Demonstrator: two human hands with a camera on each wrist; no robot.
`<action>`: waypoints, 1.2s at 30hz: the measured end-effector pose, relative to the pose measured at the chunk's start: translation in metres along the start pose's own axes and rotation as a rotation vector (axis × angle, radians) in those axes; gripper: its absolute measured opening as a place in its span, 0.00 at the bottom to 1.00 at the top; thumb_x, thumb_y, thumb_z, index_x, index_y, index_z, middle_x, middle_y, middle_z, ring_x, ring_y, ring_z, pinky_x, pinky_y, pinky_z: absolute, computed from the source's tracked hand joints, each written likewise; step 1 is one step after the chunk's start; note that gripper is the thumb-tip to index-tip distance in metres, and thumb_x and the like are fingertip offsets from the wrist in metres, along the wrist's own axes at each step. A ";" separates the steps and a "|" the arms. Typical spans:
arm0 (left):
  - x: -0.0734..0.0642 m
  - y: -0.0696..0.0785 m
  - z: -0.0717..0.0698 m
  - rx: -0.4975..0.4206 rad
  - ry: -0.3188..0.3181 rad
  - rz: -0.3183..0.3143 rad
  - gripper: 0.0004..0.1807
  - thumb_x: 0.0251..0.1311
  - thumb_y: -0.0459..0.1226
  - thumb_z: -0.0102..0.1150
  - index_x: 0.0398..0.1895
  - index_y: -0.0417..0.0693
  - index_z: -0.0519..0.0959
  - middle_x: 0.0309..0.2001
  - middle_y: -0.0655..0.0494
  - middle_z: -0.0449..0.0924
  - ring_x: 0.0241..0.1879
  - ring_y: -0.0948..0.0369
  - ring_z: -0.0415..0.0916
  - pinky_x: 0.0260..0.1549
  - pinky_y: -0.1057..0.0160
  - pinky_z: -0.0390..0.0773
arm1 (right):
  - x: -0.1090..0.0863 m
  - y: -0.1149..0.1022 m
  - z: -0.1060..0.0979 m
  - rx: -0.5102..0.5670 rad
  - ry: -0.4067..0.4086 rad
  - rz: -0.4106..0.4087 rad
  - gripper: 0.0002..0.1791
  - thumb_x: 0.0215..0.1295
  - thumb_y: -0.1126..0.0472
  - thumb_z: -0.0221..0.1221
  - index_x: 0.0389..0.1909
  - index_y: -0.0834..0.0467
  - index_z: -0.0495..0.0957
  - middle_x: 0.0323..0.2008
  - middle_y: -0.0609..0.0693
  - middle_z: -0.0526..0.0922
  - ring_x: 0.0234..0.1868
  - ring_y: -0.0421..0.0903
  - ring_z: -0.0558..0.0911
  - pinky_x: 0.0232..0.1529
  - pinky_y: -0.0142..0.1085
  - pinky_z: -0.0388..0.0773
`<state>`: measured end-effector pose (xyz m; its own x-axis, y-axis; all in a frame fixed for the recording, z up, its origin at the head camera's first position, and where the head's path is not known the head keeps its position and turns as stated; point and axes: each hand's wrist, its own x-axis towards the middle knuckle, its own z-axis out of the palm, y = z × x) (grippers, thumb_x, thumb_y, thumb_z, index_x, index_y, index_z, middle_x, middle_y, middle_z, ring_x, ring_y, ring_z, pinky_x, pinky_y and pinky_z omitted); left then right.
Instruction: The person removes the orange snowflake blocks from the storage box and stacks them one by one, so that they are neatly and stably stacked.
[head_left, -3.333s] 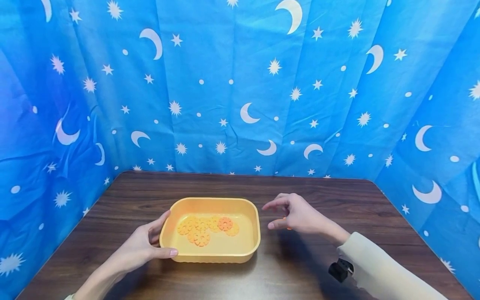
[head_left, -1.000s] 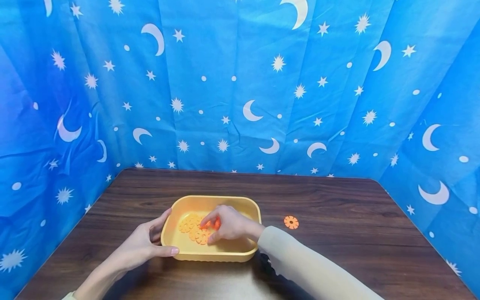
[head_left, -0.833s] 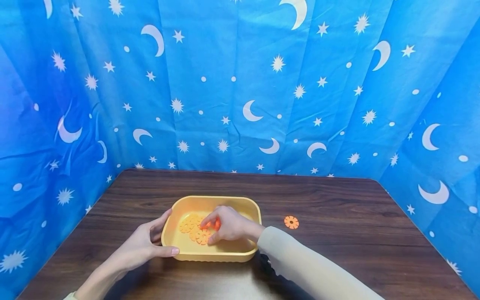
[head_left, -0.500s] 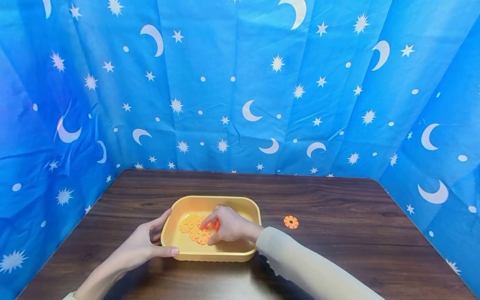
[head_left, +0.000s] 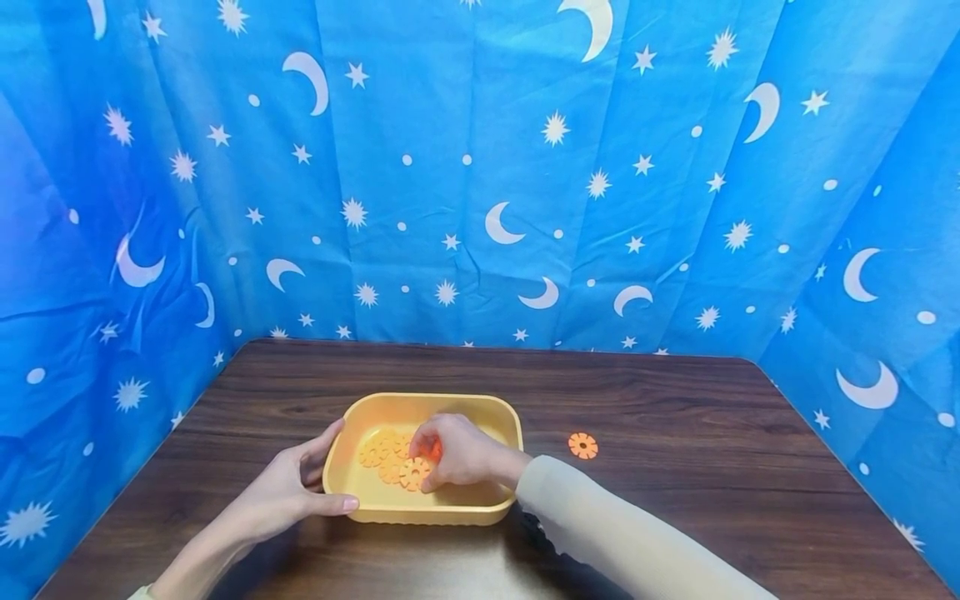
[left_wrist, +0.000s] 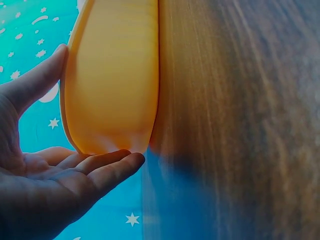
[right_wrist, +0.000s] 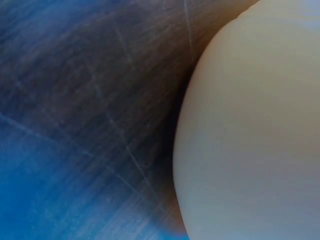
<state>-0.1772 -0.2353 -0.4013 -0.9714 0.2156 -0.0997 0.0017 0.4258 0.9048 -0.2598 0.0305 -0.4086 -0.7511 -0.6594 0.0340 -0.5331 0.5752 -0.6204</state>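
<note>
A yellow plastic box point(head_left: 352, 487) stands on the table with several notched, flower-shaped discs lying in it. My left hand point(head_left: 277, 487) holds the box's left end, thumb at the front rim and fingers along the end wall; the left wrist view shows the fingertips point(left_wrist: 135, 159) against that wall. My right hand point(head_left: 461, 450) reaches inside the box, its curled fingers and thumb at the edge of an orange notched disc point(head_left: 415, 474). A redder orange patch shows between its fingers, mostly hidden. In the right wrist view a pale sleeve point(right_wrist: 250, 130) covers the hand.
Another orange notched disc point(head_left: 582, 446) lies flat on the table, right of the box. The dark wooden table point(head_left: 675, 417) is bordered by a blue curtain point(head_left: 465, 108) with white moons and stars behind and at both sides.
An orange disc now lies on the table to the right, and my right hand has moved from there into the box. Lately its fingers have drawn in and a disc has shifted slightly right.
</note>
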 end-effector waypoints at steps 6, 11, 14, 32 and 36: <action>0.000 0.002 0.000 0.013 0.007 -0.017 0.62 0.53 0.41 0.83 0.85 0.39 0.51 0.76 0.31 0.63 0.69 0.37 0.71 0.61 0.42 0.78 | -0.004 -0.004 -0.001 0.048 -0.006 0.019 0.21 0.46 0.68 0.83 0.37 0.53 0.83 0.31 0.45 0.81 0.33 0.39 0.76 0.41 0.31 0.75; 0.000 0.003 0.000 0.016 0.012 -0.023 0.62 0.53 0.41 0.83 0.85 0.39 0.51 0.76 0.31 0.64 0.69 0.37 0.72 0.61 0.41 0.78 | -0.006 -0.007 -0.002 0.033 -0.016 0.023 0.21 0.48 0.67 0.83 0.42 0.53 0.85 0.32 0.44 0.81 0.37 0.40 0.77 0.43 0.32 0.75; -0.001 0.003 0.000 0.012 0.013 -0.023 0.62 0.53 0.41 0.83 0.85 0.39 0.51 0.75 0.31 0.64 0.68 0.37 0.72 0.60 0.42 0.79 | -0.008 -0.006 -0.003 0.024 -0.030 0.014 0.23 0.48 0.67 0.83 0.45 0.52 0.87 0.34 0.42 0.81 0.38 0.40 0.78 0.44 0.32 0.75; -0.001 0.003 0.001 0.021 0.016 -0.025 0.62 0.53 0.41 0.83 0.85 0.40 0.52 0.77 0.32 0.61 0.71 0.36 0.68 0.63 0.39 0.76 | -0.009 -0.004 -0.006 0.059 -0.025 0.033 0.22 0.47 0.65 0.84 0.46 0.55 0.91 0.31 0.38 0.86 0.34 0.38 0.78 0.40 0.30 0.76; 0.001 0.002 0.000 0.032 0.014 -0.024 0.62 0.53 0.42 0.83 0.85 0.42 0.52 0.77 0.33 0.63 0.72 0.36 0.67 0.64 0.37 0.74 | -0.012 -0.004 -0.011 0.121 -0.022 0.063 0.24 0.47 0.64 0.84 0.48 0.56 0.92 0.33 0.38 0.87 0.34 0.39 0.79 0.38 0.32 0.79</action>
<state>-0.1777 -0.2342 -0.3999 -0.9744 0.1928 -0.1153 -0.0142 0.4591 0.8883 -0.2533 0.0415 -0.3981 -0.7725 -0.6345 -0.0244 -0.4329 0.5544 -0.7108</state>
